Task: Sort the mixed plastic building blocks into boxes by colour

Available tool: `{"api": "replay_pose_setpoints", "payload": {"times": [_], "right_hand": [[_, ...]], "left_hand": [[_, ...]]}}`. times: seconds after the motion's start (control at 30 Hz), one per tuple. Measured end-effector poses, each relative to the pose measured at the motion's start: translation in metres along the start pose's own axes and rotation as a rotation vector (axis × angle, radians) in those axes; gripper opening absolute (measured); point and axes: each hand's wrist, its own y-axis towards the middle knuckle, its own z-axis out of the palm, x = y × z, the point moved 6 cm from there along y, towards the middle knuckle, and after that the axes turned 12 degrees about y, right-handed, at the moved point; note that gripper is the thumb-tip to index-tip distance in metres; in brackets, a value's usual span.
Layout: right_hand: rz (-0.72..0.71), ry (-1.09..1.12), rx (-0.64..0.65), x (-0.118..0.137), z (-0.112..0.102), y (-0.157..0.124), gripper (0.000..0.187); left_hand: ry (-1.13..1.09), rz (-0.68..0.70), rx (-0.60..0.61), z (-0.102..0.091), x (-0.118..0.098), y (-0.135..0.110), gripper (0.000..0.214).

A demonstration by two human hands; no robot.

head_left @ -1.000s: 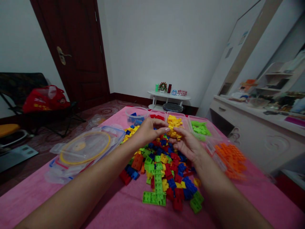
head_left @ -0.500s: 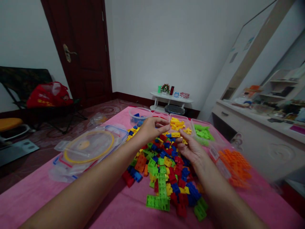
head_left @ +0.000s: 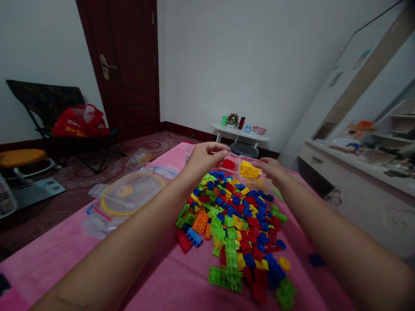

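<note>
My left hand (head_left: pixel 209 154) hangs over the far left part of the brick pile, beside a clear box of red bricks (head_left: pixel 228 164). Its fingers are bent and slightly apart from the thumb, with nothing visible between them. My right hand (head_left: pixel 271 168) is at the right side of the clear box of yellow bricks (head_left: pixel 249 170), fingers pointing left over it and loosely apart; no brick shows in them. Between my arms lies a mixed heap of toy building bricks (head_left: pixel 231 207). A joined green brick piece (head_left: pixel 231 259) lies at its near edge.
Clear lids (head_left: pixel 129 194) with coloured rims are stacked on the left of the pink cloth (head_left: pixel 168 276). My right forearm covers the boxes on the right. A dresser (head_left: pixel 343 181) stands to the right, a low white table (head_left: pixel 241 132) beyond.
The yellow brick at my right fingertips no longer shows there; that hand has moved away from me to the yellow box. The view has shifted, and my left hand stays near the far boxes.
</note>
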Motion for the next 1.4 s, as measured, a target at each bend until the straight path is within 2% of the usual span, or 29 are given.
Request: {"api": "replay_pose_setpoints", "payload": {"times": [0.1,0.2,0.27,0.4,0.47,0.53,0.6,0.63,0.7,0.77,0.83,0.87,0.93,1.03,1.17,1.3,1.4], "right_hand": [[-0.035,-0.224,0.180,-0.004,0.025,-0.018,0.026],[-0.128,-0.624,0.313,-0.009,0.045,-0.045,0.031],[-0.190,-0.854,0.325,-0.011,0.049,-0.056,0.026],[-0.177,-0.942,0.372,-0.012,0.039,-0.051,0.012],[-0.207,-0.941,0.321,-0.002,0.028,-0.041,0.011],[-0.306,-0.935,0.150,0.017,0.020,-0.037,0.021],[-0.425,-0.870,0.025,0.036,0.025,-0.048,0.029],[-0.490,-0.810,0.037,0.044,0.036,-0.061,0.028],[-0.654,-0.635,0.226,0.058,0.073,-0.100,0.020],[-0.891,-0.489,0.572,0.071,0.117,-0.156,0.017],[-1.097,-0.437,0.894,0.077,0.150,-0.212,0.020],[-1.164,-0.450,0.997,0.077,0.161,-0.234,0.017],[-1.258,-0.513,1.103,0.073,0.174,-0.261,0.015],[-1.293,-0.620,1.077,0.065,0.180,-0.270,0.015],[-1.234,-0.743,0.915,0.055,0.177,-0.257,0.022],[-1.145,-0.821,0.793,0.049,0.161,-0.244,0.023],[-1.006,-0.834,0.737,0.048,0.139,-0.231,0.020]], "left_hand": [[-0.030,0.001,-0.017,-0.006,-0.007,0.000,0.015],[-0.044,0.007,-0.030,-0.011,-0.011,0.000,0.012],[-0.058,0.011,-0.039,-0.013,-0.012,0.001,0.010],[-0.100,0.013,-0.056,-0.018,-0.011,0.002,0.011],[-0.123,-0.008,-0.065,-0.021,-0.007,0.004,0.012],[-0.159,-0.045,-0.073,-0.025,-0.003,0.006,0.014],[-0.210,-0.086,-0.082,-0.029,0.002,0.008,0.015],[-0.231,-0.103,-0.089,-0.031,0.004,0.009,0.016],[-0.246,-0.124,-0.102,-0.036,0.004,0.010,0.017],[-0.223,-0.112,-0.111,-0.040,0.002,0.011,0.020],[-0.188,-0.078,-0.115,-0.044,-0.003,0.010,0.023],[-0.175,-0.061,-0.117,-0.045,-0.005,0.010,0.024],[-0.161,-0.039,-0.116,-0.046,-0.009,0.009,0.025],[-0.166,-0.024,-0.097,-0.044,-0.010,0.008,0.025],[-0.178,-0.015,-0.062,-0.037,-0.008,0.008,0.022],[-0.169,-0.039,-0.049,-0.029,-0.004,0.006,0.020],[-0.109,-0.045,-0.034,-0.023,-0.002,0.005,0.017]]}}
